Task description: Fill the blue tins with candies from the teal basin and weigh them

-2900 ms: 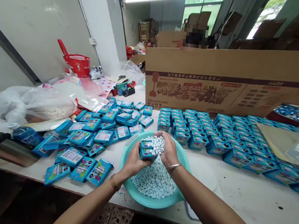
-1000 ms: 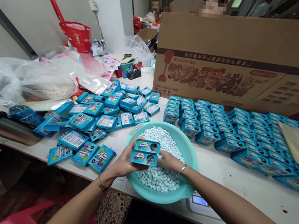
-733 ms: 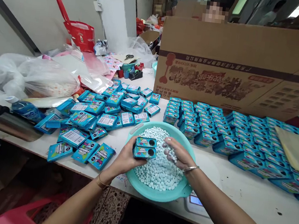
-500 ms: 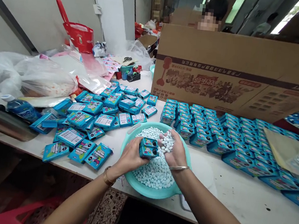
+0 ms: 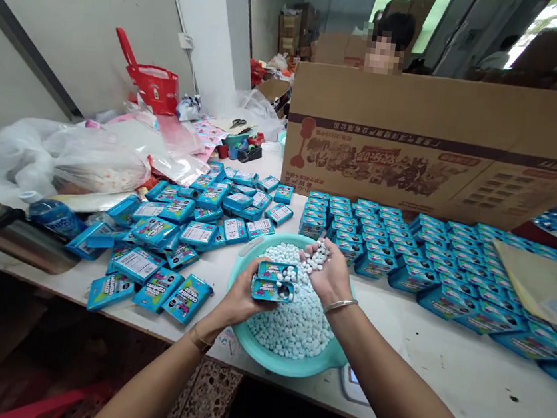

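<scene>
Here, boxes (image 5: 274, 281) gripped left, candies (image 5: 317, 257) cupped right.

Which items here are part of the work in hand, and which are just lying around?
In use: left hand holding two small boxes; right hand cupping candies; teal basin.
Lying about: red scoop, scissors, plastic bags, cardboard carton.

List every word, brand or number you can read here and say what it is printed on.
"CARAMELO MACIZO": on the loose teal boxes at the table's near left edge, read upside down.
Same design on the two boxes in the left hand: too small to read.
Print on the big carton: upside down and blurred, unreadable.
White label panels on the piled boxes: too small to read.
</scene>
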A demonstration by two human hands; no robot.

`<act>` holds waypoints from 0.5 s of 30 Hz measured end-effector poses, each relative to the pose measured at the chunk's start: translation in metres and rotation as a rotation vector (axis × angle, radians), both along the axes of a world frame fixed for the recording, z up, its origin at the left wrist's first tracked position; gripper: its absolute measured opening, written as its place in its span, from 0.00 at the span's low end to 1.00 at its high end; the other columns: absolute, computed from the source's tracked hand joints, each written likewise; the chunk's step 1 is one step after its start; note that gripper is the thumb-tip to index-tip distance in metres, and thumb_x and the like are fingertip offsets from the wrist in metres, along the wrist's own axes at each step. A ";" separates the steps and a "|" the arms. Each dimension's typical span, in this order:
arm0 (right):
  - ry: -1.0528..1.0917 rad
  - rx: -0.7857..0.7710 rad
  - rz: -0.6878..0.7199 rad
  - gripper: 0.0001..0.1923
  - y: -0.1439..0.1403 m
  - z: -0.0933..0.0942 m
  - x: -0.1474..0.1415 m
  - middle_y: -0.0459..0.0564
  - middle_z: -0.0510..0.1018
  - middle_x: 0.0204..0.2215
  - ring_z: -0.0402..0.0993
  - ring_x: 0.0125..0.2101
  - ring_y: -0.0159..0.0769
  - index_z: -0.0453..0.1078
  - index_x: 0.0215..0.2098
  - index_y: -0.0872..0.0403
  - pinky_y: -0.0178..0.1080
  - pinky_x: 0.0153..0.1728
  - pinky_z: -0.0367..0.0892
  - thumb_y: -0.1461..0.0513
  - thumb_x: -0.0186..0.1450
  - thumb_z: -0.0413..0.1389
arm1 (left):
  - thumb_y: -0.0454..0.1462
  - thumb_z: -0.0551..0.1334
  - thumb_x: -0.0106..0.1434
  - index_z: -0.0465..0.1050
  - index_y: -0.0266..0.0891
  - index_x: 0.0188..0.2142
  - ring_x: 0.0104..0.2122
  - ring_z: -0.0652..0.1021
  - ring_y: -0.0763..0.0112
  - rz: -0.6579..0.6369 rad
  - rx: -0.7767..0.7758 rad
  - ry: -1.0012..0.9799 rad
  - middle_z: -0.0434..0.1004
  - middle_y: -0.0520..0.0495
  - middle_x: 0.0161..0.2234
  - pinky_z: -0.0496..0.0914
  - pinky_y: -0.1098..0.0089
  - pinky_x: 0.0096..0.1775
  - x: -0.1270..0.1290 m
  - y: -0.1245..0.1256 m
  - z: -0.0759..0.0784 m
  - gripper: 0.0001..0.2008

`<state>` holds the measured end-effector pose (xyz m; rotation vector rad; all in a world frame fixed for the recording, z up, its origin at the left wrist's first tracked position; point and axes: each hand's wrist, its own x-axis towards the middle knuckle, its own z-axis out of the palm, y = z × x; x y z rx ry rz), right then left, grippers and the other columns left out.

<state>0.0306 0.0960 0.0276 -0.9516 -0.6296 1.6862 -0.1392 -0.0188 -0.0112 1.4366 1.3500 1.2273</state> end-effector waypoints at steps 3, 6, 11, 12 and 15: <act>-0.098 -0.077 0.069 0.09 -0.003 -0.016 0.013 0.46 0.78 0.25 0.78 0.34 0.41 0.69 0.27 0.50 0.46 0.40 0.73 0.57 0.52 0.63 | 0.40 0.77 0.43 0.62 0.42 0.59 0.51 0.77 0.53 -0.018 -0.014 -0.138 0.75 0.41 0.53 0.72 0.53 0.53 -0.006 -0.001 0.000 0.45; -0.355 0.051 0.197 0.14 -0.013 -0.030 0.024 0.50 0.82 0.41 0.74 0.49 0.47 0.77 0.35 0.49 0.50 0.51 0.67 0.59 0.49 0.67 | 0.40 0.78 0.41 0.63 0.43 0.57 0.51 0.77 0.52 0.006 0.002 -0.210 0.76 0.42 0.52 0.71 0.52 0.54 -0.008 0.002 0.002 0.45; -0.427 0.192 0.216 0.21 -0.026 -0.028 0.030 0.51 0.79 0.50 0.69 0.56 0.50 0.79 0.42 0.49 0.53 0.60 0.58 0.52 0.51 0.66 | 0.37 0.77 0.41 0.64 0.43 0.57 0.52 0.77 0.53 0.004 -0.021 -0.149 0.76 0.44 0.52 0.70 0.52 0.55 -0.005 0.011 0.007 0.43; -0.431 0.228 0.197 0.22 -0.030 -0.024 0.028 0.52 0.79 0.51 0.69 0.56 0.50 0.78 0.43 0.49 0.53 0.60 0.58 0.50 0.53 0.65 | 0.37 0.77 0.41 0.65 0.42 0.56 0.52 0.77 0.53 -0.002 -0.030 -0.131 0.76 0.44 0.52 0.70 0.52 0.56 -0.003 0.013 0.008 0.42; -0.508 0.444 0.161 0.24 -0.045 -0.016 0.017 0.50 0.75 0.56 0.66 0.59 0.47 0.75 0.52 0.47 0.52 0.63 0.54 0.48 0.61 0.60 | 0.34 0.77 0.38 0.66 0.41 0.54 0.50 0.77 0.53 0.018 -0.074 -0.117 0.77 0.46 0.50 0.71 0.52 0.54 0.003 0.020 0.009 0.42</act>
